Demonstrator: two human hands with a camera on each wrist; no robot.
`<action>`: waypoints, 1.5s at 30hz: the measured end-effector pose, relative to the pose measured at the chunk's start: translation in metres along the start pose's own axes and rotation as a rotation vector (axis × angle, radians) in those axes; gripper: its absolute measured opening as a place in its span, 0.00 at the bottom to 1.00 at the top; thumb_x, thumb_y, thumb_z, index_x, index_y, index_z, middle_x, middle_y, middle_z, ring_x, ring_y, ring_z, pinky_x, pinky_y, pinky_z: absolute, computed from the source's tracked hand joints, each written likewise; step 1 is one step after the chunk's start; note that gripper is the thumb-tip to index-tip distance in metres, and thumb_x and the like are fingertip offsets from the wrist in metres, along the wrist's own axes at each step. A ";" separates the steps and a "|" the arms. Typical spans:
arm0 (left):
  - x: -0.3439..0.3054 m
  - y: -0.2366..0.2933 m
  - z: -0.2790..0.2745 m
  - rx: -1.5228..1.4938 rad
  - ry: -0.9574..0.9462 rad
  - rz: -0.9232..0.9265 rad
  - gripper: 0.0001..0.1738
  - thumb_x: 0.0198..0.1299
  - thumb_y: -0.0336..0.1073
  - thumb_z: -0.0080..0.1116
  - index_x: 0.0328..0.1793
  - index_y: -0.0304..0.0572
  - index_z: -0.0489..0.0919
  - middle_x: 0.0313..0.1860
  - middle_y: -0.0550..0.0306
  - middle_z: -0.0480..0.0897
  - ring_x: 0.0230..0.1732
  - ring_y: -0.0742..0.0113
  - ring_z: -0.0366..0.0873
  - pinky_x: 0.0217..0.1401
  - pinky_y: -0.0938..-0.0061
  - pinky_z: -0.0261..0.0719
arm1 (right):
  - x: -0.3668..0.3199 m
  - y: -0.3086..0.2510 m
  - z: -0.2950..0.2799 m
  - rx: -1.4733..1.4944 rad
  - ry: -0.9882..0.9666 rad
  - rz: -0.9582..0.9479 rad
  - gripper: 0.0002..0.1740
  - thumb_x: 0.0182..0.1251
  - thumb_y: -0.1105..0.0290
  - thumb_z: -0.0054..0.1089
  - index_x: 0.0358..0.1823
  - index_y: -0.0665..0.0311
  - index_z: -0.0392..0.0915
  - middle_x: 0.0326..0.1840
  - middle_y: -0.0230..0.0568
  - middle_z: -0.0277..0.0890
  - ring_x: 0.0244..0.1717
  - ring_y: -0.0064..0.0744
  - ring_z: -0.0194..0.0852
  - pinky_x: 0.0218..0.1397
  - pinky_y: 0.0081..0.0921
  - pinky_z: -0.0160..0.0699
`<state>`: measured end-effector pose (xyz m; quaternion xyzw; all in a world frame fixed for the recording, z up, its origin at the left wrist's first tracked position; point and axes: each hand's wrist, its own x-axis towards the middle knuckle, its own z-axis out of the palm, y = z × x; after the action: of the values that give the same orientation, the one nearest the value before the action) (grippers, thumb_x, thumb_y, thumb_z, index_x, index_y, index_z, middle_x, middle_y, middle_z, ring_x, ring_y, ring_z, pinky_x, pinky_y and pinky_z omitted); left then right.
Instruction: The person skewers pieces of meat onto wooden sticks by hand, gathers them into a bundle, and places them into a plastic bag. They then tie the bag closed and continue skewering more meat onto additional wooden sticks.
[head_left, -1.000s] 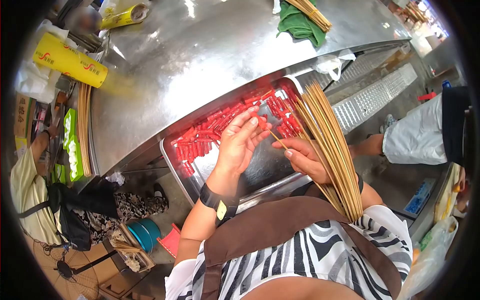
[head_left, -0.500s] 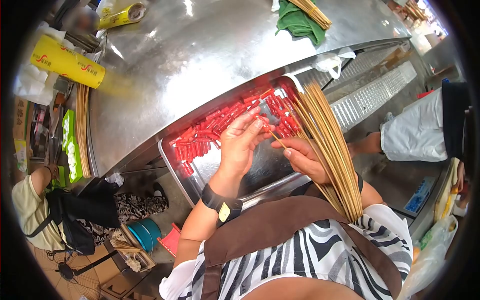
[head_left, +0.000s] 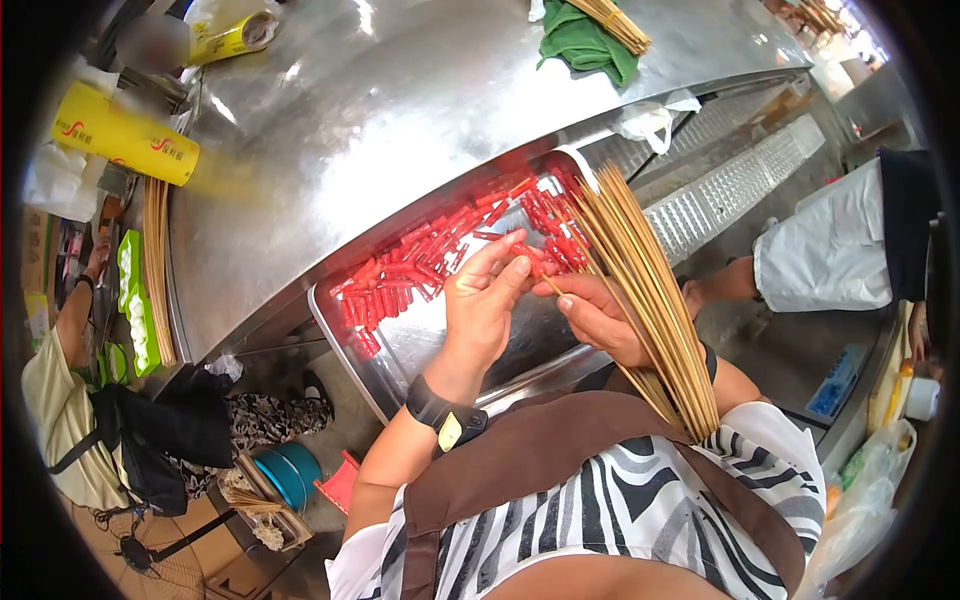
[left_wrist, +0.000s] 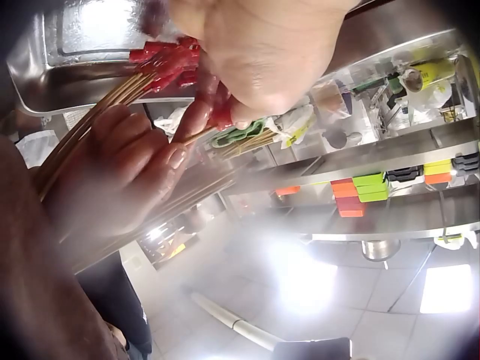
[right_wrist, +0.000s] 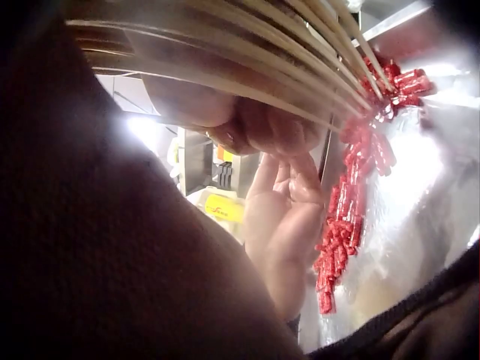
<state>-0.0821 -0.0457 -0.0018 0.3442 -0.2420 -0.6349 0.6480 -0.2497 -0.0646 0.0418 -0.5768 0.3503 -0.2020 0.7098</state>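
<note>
Currently in the fingers: one red piece point(head_left: 527, 250), held above the middle of the tray and touching the tip of a single stick point(head_left: 549, 284).
Left hand point(head_left: 480, 305): thumb and fingertips pinch the red piece; the palm faces the body.
Right hand point(head_left: 598, 318): closed round a bundle of sticks point(head_left: 640, 280) that fans up over the tray's right end. Its thumb and forefinger push the single stick forward.
Risk, finger: the stick's point sits close to the left fingertips, so an off-centre push could likely prick them.
Risk, piece: an off-centre entry might split the small piece or let it slip back into the tray.
Risk, bundle: one hand manages both the bundle and the working stick, so a loosened hold could spill sticks over the tray's edge.
Tray point(head_left: 430, 335): shallow steel. A heap of red pieces point(head_left: 420, 262) lies along its far side and right corner, and the near part is bare metal.
Counter point(head_left: 400, 120): steel, with the tray at its near edge.
Farther off: a green cloth point(head_left: 580, 45) with more sticks on it, and a yellow roll point(head_left: 125, 145) at the left.
</note>
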 end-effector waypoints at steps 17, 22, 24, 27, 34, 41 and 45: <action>0.010 0.004 -0.007 0.135 -0.075 -0.137 0.11 0.60 0.27 0.53 0.49 0.35 0.75 0.43 0.52 0.79 0.43 0.65 0.78 0.47 0.72 0.78 | 0.003 -0.011 -0.013 -0.346 0.095 -0.363 0.16 0.61 0.74 0.53 0.51 0.67 0.69 0.42 0.36 0.67 0.44 0.25 0.65 0.50 0.22 0.64; 0.016 0.006 0.003 0.295 -0.032 -0.165 0.13 0.58 0.26 0.56 0.51 0.37 0.75 0.40 0.58 0.81 0.41 0.74 0.77 0.44 0.80 0.76 | -0.015 -0.032 -0.016 -0.113 -0.205 -0.208 0.13 0.65 0.70 0.48 0.45 0.70 0.74 0.31 0.40 0.75 0.35 0.28 0.75 0.40 0.24 0.72; 0.021 -0.001 0.006 0.511 0.039 -0.002 0.14 0.58 0.25 0.56 0.52 0.36 0.74 0.40 0.59 0.80 0.42 0.76 0.76 0.44 0.81 0.75 | -0.011 -0.035 -0.013 -0.165 -0.226 -0.104 0.14 0.67 0.69 0.46 0.46 0.70 0.74 0.29 0.39 0.75 0.33 0.26 0.75 0.38 0.23 0.72; 0.021 0.016 0.021 0.517 0.027 0.172 0.13 0.59 0.26 0.54 0.50 0.34 0.74 0.40 0.58 0.79 0.37 0.75 0.75 0.41 0.80 0.74 | -0.002 -0.020 -0.009 -0.280 -0.239 0.004 0.16 0.70 0.65 0.42 0.49 0.68 0.72 0.24 0.34 0.73 0.28 0.22 0.73 0.34 0.21 0.71; 0.026 0.036 0.038 0.316 -0.025 -0.075 0.08 0.61 0.32 0.53 0.44 0.37 0.73 0.32 0.57 0.78 0.35 0.69 0.76 0.37 0.75 0.75 | 0.006 0.001 -0.010 -0.303 -0.270 -0.140 0.16 0.71 0.63 0.38 0.50 0.65 0.69 0.21 0.32 0.71 0.25 0.21 0.70 0.30 0.20 0.68; 0.024 0.038 0.027 -0.057 -0.143 -0.106 0.03 0.58 0.26 0.51 0.38 0.38 0.71 0.31 0.52 0.77 0.30 0.65 0.75 0.38 0.72 0.76 | 0.000 0.003 -0.016 0.209 -0.127 -0.196 0.17 0.73 0.62 0.33 0.54 0.64 0.64 0.26 0.34 0.70 0.24 0.20 0.63 0.27 0.17 0.62; 0.020 0.032 0.011 0.050 -0.180 -0.129 0.03 0.60 0.29 0.51 0.38 0.38 0.72 0.32 0.53 0.78 0.31 0.66 0.76 0.37 0.74 0.75 | -0.003 -0.008 -0.018 0.125 -0.167 -0.098 0.15 0.73 0.62 0.35 0.50 0.64 0.64 0.23 0.33 0.68 0.22 0.19 0.62 0.24 0.16 0.59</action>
<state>-0.0677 -0.0685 0.0272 0.3167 -0.2923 -0.6974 0.5727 -0.2642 -0.0770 0.0483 -0.5626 0.2479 -0.2093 0.7604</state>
